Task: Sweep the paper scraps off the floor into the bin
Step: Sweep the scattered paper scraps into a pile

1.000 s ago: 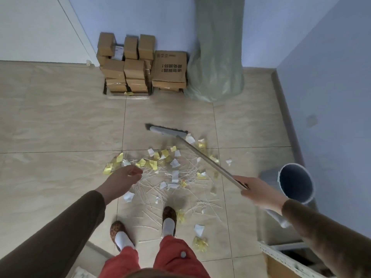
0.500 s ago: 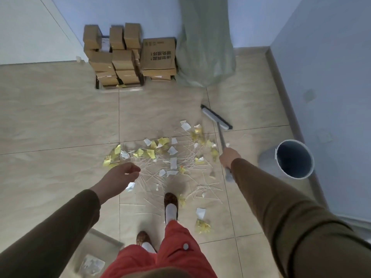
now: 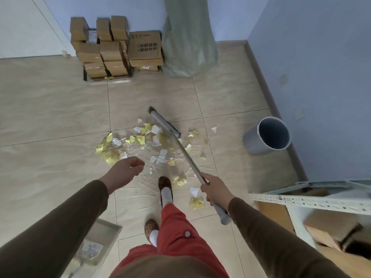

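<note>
Since 0.5 s ago, the broom head [image 3: 164,123] has swung from the bin side of the paper scraps [image 3: 140,146] to their far edge, nearer the stacked boxes [image 3: 112,49]. The scraps lie strewn on the floor [image 3: 50,121], well apart from the bin [image 3: 268,136], which lies tipped by the wall. The right hand [image 3: 215,190] is clenched round the broom handle [image 3: 188,157], arm extended forward. The left hand [image 3: 125,173] holds nothing, fingers loosely curled above the scraps. Judgement: short, low strokes drawn toward the bin, with bristles kept flat, should gather 1 pile without scattering the light pieces.
</note>
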